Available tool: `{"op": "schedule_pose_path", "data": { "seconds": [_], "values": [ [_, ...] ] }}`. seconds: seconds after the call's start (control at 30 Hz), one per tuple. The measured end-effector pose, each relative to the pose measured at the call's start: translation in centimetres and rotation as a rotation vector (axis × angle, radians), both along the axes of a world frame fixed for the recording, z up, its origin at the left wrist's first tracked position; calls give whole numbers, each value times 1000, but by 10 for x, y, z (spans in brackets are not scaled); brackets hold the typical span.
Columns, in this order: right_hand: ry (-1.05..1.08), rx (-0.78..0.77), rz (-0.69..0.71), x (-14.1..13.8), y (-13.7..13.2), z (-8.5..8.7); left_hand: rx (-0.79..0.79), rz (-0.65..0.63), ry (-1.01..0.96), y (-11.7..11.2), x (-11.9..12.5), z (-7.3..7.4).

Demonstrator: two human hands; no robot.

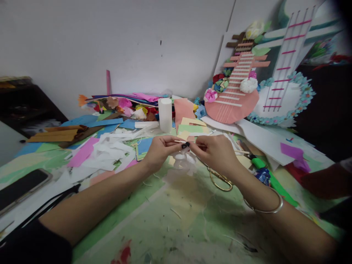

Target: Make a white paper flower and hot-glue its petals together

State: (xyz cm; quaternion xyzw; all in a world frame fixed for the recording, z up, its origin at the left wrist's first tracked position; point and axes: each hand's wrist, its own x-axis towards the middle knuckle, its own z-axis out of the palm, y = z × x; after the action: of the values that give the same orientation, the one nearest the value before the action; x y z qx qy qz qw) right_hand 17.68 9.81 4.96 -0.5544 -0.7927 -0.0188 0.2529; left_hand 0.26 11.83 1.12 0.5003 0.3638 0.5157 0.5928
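Just this side of the upright white cylindrical roll, the bare left hand and bare right hand pinch a thin pale stick, both grips closed; ruffled white paper shows below-right of the roll, gold metal scissor handles farther right
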Motion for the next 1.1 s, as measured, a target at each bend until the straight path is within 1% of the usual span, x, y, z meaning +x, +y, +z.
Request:
{"op": "schedule_pose_path", "data": {
  "seconds": [0.1, 0.23, 0.47, 0.63, 0.73, 0.97, 1.1],
  "values": [
    [-55, 69, -44, -1, -1, -1, -60, -46, -68, 0, 2, 0],
    [-100, 126, -56, -2, -3, -2, -76, -88, -73, 0, 2, 1],
    [-116, 180, -51, -3, -4, -2, -87, -100, -69, -1, 1, 3],
    [-142, 241, -66, -4, -4, -6, -198, -116, -101, 0, -1, 2],
    [-146, 258, -72, -4, -5, -7, -234, -118, -134, 0, -1, 1],
    [-146, 273, -68, -4, -4, -7, -179, -156, -129, 0, -2, 0],
    [-138, 266, -61, -4, -4, -7, -172, -151, -129, 0, -2, -1]
  ]
}}
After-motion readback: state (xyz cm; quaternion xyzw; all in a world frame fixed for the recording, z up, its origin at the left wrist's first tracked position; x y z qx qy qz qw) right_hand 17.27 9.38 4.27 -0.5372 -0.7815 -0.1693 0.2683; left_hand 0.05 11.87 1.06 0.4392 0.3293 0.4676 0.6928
